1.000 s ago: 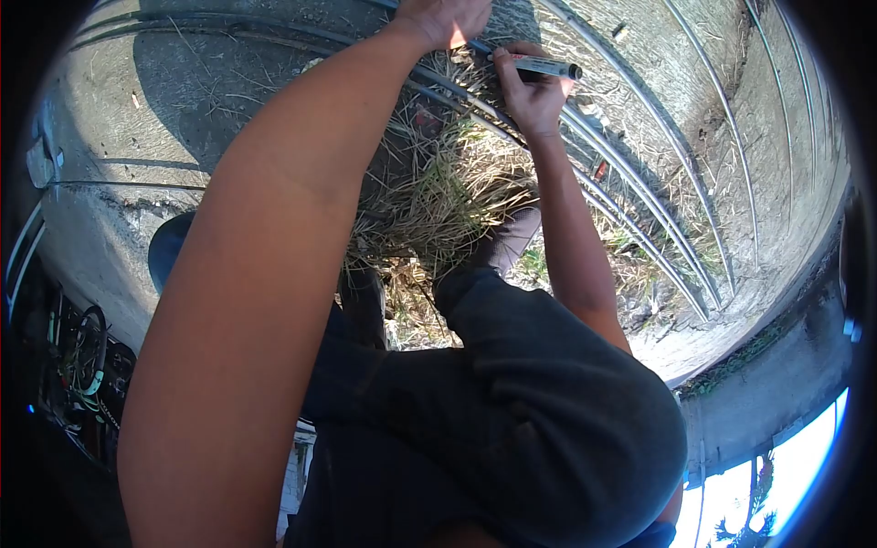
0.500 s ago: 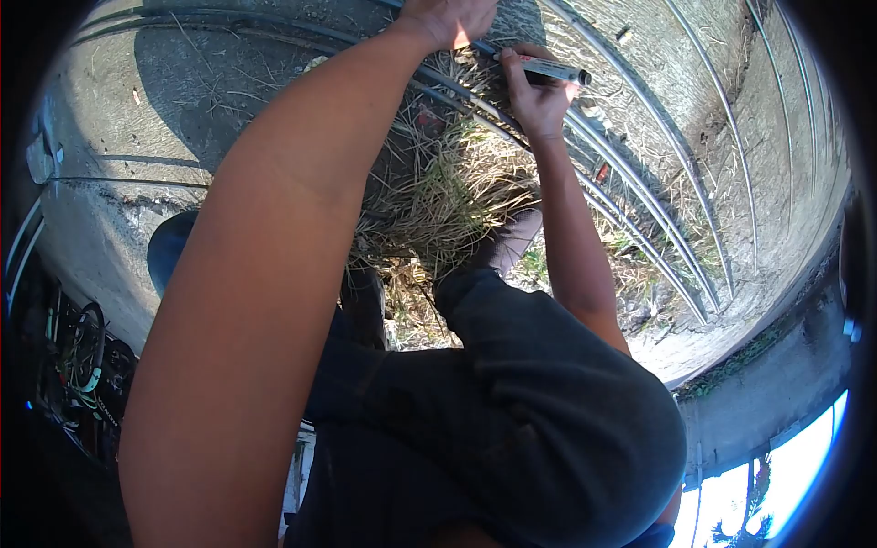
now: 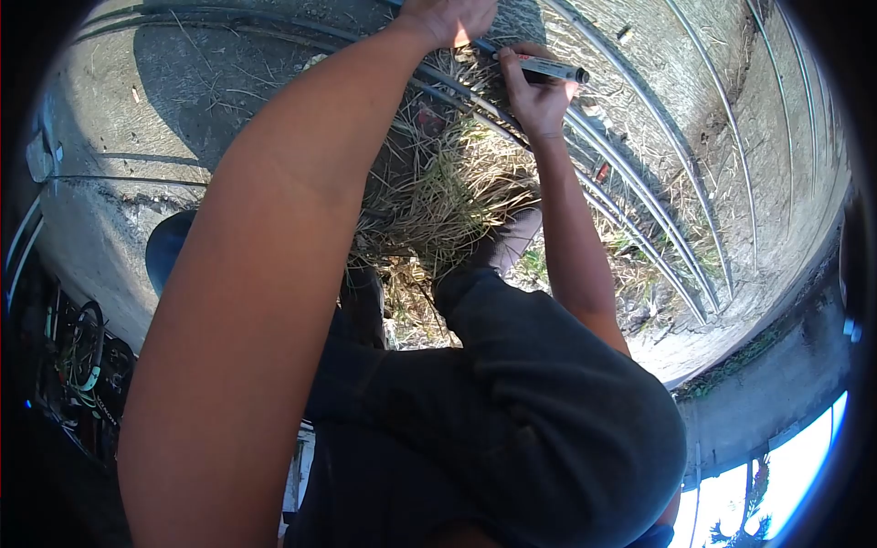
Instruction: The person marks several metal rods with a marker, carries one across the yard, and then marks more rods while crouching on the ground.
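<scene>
My right hand (image 3: 534,99) is shut on a grey marker pen (image 3: 550,68) with a black cap end and holds its tip against a long curved metal rod (image 3: 630,196). My left hand (image 3: 448,16) sits at the top edge, closed on the same bundle of rods just left of the marker; its fingers are partly cut off by the frame. Several thin steel rods lie side by side over dry grass (image 3: 448,192) and concrete.
My bent legs in dark trousers (image 3: 512,402) fill the lower middle, with a shoe (image 3: 513,239) in the grass. Bare concrete (image 3: 119,119) spreads to the left. A dark round object (image 3: 169,247) and a tangle of wheels and cables (image 3: 80,352) lie at the left.
My right hand and the marker have shifted slightly right along the rod. My left hand stays where it was.
</scene>
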